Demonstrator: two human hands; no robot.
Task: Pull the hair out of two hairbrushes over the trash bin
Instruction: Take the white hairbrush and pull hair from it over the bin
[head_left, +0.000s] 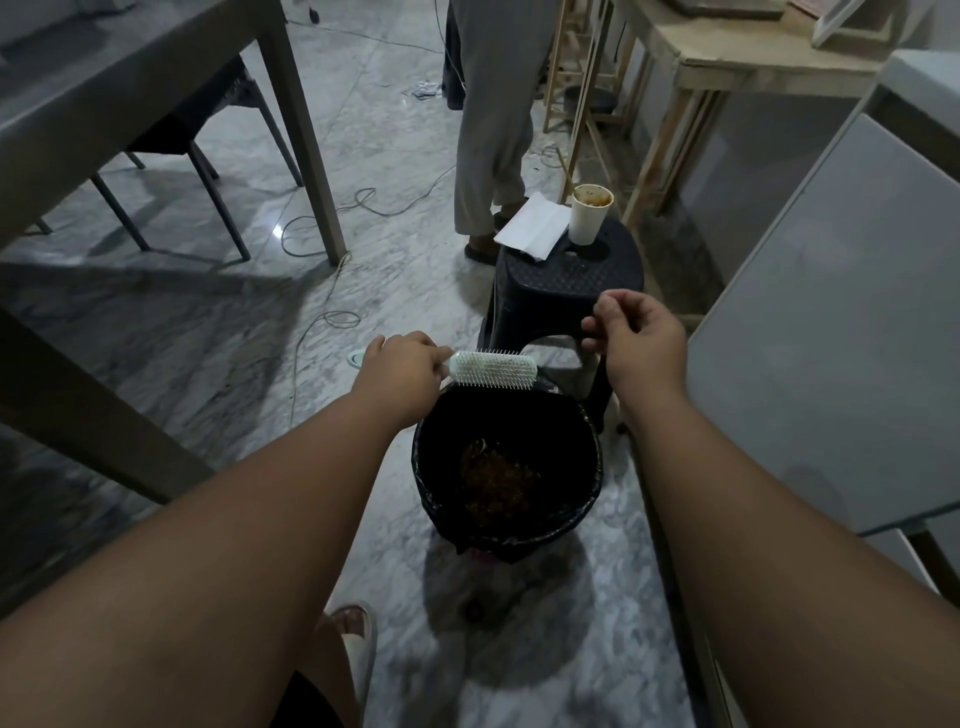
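Note:
My left hand grips the handle of a pale green hairbrush, held level over the far rim of the trash bin. The bin is round, lined with a black bag, and has brownish waste at its bottom. My right hand is raised to the right of the brush head, apart from it, with thumb and fingertips pinched together. Whether hair is between those fingers is too fine to tell. Only one brush is in view.
A black plastic stool stands just behind the bin, carrying a paper cup and a white paper. A person's legs are beyond it. A table leg and cables lie left, a white cabinet right.

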